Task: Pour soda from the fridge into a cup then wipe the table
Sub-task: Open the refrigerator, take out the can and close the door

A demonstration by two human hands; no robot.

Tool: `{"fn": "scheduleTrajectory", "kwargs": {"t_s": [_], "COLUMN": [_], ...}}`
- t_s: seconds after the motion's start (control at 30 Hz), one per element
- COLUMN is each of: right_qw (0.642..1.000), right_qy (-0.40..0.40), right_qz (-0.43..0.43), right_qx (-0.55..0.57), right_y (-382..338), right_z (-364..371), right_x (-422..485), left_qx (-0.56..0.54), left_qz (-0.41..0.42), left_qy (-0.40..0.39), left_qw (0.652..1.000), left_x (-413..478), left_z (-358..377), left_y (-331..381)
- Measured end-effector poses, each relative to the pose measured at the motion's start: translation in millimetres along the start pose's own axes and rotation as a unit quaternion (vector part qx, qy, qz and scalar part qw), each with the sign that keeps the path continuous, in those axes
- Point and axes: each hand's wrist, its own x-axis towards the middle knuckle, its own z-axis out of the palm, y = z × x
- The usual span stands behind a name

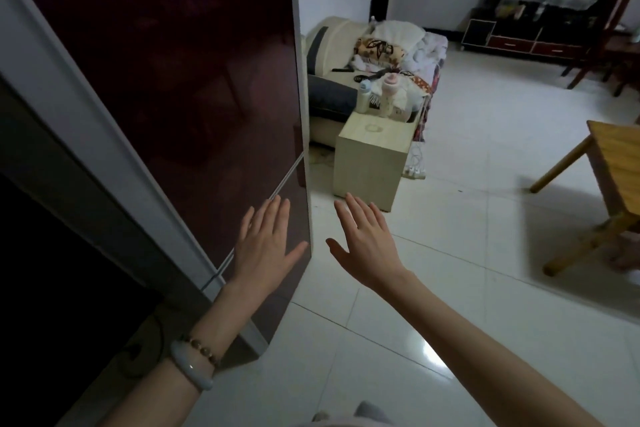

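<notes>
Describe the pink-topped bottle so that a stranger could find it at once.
Right of the dark red fridge door stands a beige cube table. Two pale bottles stand at its far edge. The pink-topped bottle is the right, taller one; the other bottle has a blue top.

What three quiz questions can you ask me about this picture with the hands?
1. True or false: the left hand and the right hand both hold nothing.
2. Which wrist wears the bracelets? A: left. B: right.
3. Fill in the gap: the front of the fridge is dark ___.

Key: 1 true; 2 A; 3 red.
</notes>
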Motion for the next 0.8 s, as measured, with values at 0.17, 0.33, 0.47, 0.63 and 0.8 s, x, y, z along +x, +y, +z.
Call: {"fn": "scheduleTrajectory", "kwargs": {"t_s": [0.17, 0.33, 0.47, 0.63, 0.8], "right_qw": [0.996, 0.977, 0.954, 0.909, 0.862], "right_qy": [-0.001, 0.017, 0.018, 0.042, 0.086], "right_qz": [-0.09, -0.207, -0.286, -0.395, -0.47], "right_qx": [0.024, 0.051, 0.087, 0.127, 0.17], "right_y": [8, 13, 10, -16, -60], "right_z": [12, 17, 16, 5, -16], "right_x": [47, 92, 122, 159, 183], "left_qx": [0.019, 0.05, 0.061, 0.069, 0.096], "left_qz": [-0.08, -0.196, -0.286, -0.372, -0.436], "left_qy": [0.009, 0.015, 0.03, 0.084, 0.138], "left_qw": [0.997, 0.979, 0.956, 0.922, 0.884], "left_x": [16, 15, 7, -9, -21], "left_z": [-3, -7, -11, -26, -54], "left_y": [-8, -14, -9, -8, -18]}}
